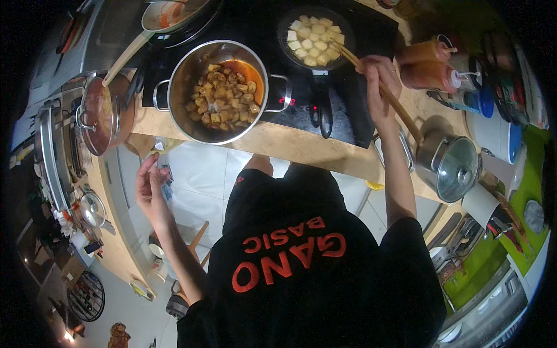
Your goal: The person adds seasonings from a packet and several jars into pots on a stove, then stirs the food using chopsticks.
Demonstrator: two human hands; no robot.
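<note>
In my right hand [383, 85] is a pair of long wooden cooking chopsticks [400, 108]. Their tips touch pale cubes [317, 39], perhaps tofu, which sit in liquid in a dark frying pan [285, 26] on the black cooktop [256, 26]. The pan's black handle [325, 115] points towards me. To its left, a two-handled steel pot [185, 82] holds browned cubes and mushroom-like pieces [226, 98] with reddish-orange liquid along one side. My left hand [152, 178] hangs in the air below the counter edge, fingers loosely bent and holding nothing.
A glass-lidded steel pot [454, 169] and sauce bottles [428, 76] stand to the right. On the left are a reddish transparent lidded pot [100, 111] and a light-handled pan [172, 15] with orange residue. A side counter [115, 222] runs along my left.
</note>
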